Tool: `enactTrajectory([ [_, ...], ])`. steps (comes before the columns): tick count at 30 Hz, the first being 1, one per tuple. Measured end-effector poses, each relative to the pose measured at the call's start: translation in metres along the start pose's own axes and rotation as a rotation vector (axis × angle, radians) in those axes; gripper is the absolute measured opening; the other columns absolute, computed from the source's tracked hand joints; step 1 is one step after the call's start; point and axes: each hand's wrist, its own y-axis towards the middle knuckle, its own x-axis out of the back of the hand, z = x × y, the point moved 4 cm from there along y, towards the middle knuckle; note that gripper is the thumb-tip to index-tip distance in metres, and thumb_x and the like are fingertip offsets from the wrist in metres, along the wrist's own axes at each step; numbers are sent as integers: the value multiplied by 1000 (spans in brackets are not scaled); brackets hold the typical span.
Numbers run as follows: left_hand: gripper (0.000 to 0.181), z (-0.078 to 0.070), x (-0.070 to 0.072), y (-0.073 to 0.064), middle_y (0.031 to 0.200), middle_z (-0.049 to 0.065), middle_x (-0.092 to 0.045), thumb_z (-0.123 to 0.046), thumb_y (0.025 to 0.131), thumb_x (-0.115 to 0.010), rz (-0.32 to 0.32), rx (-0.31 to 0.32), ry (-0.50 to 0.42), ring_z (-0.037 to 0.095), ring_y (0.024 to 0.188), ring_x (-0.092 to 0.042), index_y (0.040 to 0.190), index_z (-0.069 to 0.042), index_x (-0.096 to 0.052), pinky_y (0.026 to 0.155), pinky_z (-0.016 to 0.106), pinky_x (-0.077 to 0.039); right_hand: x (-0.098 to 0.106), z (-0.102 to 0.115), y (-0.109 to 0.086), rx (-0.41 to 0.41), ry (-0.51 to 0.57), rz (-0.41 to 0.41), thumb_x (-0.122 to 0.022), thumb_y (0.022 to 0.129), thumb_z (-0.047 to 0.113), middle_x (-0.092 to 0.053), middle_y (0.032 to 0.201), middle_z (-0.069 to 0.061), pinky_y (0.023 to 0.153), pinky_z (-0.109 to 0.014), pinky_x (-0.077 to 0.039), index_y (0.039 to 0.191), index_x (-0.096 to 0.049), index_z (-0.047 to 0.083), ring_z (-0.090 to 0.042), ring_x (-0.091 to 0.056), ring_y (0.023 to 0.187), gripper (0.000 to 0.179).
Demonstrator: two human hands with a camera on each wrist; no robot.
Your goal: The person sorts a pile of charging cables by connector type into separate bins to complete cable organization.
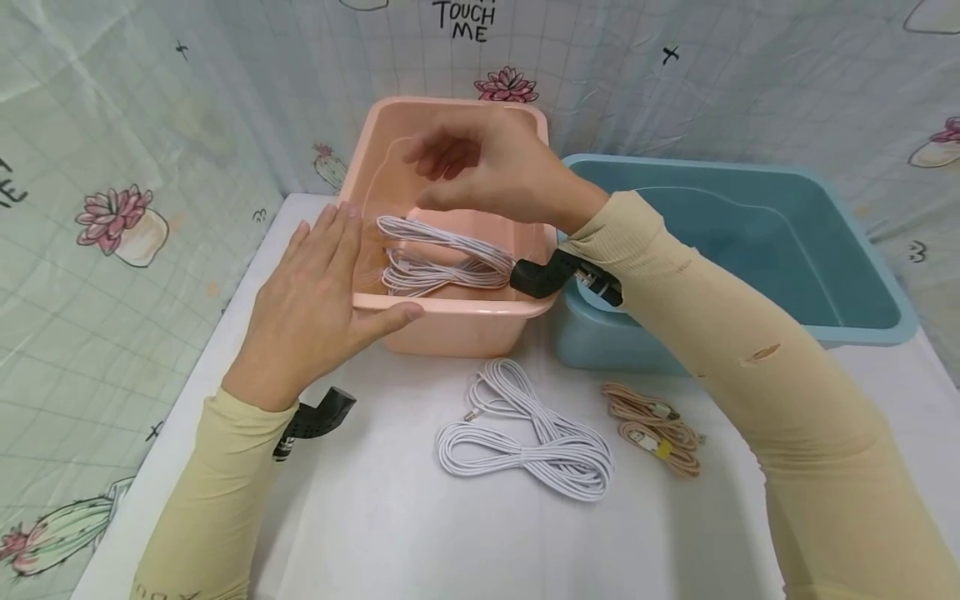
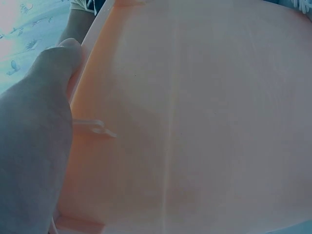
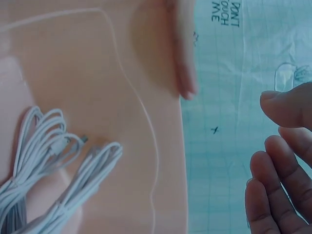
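My left hand (image 1: 311, 296) rests on the near left corner of the peach bin (image 1: 457, 329), its fingers straight along the side and the thumb over the front rim. Above the same bin hovers my right hand (image 1: 495, 167), fingers loosely bent with nothing between them. Inside lie bundled white cables (image 1: 442, 275); the right wrist view shows their coiled loops (image 3: 44, 141) beside the bin's wall. On the table in front, another white cable bundle (image 1: 532, 442) is tied at its middle. To its right are tan cables (image 1: 656, 429) with a yellow tag.
A teal bin (image 1: 750, 225) stands right of the peach one, partly behind my right forearm. The white table (image 1: 420, 533) runs up to a patterned cloth (image 1: 247, 75) that hangs behind and at the left. A black wrist camera (image 1: 322, 417) sits on each forearm.
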Motion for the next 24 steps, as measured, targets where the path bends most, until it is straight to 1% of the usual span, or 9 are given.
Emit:
enactTrajectory([
  [3,111,0,-1,0,163,12,-16,-77,80,-53,2,4,3,27,154,-16,155,-6,-12,127,46,-12,-5,6,-6,23,31,22,-80,78,15,-70,100,-5,85,-24,-55,109,-71,9,-9,-64,90,33],
  [6,111,1,-2,0,163,13,-17,-77,80,-54,-4,3,0,27,154,-17,155,-5,-14,127,46,-12,-9,12,-13,44,50,49,-78,79,13,-69,99,-4,85,-25,-55,109,-71,9,-11,-63,90,31],
  [9,111,1,-2,0,164,12,-16,-76,80,-54,-2,3,-7,27,154,-16,155,-5,-14,127,46,-11,-14,19,-21,76,66,64,-78,79,14,-69,97,-1,84,-26,-55,107,-71,10,-10,-63,89,30],
  [13,111,0,-2,-1,164,10,-14,-77,80,-53,9,7,-13,27,154,-15,155,-5,-13,128,46,-10,-19,29,-33,119,84,81,-79,78,14,-69,96,0,85,-26,-56,106,-71,10,-7,-63,88,29],
  [17,112,-1,-1,0,164,10,-14,-78,80,-52,16,15,-21,27,155,-14,155,-5,-14,128,46,-9,-25,39,-45,153,73,104,-79,77,14,-71,96,-1,85,-25,-56,105,-72,8,-5,-62,88,29],
  [19,112,-1,-1,0,164,10,-15,-79,80,-52,13,17,-25,27,154,-15,155,-5,-15,128,46,-10,-27,44,-52,185,71,116,-80,77,13,-71,97,0,84,-23,-56,106,-72,9,-4,-62,87,30],
  [24,110,-1,-2,-1,163,12,-17,-75,81,-55,5,8,-21,28,154,-15,155,-3,-16,128,47,-10,-32,53,-66,224,66,149,-80,77,14,-71,96,3,83,-22,-56,107,-72,11,-3,-62,86,31],
])
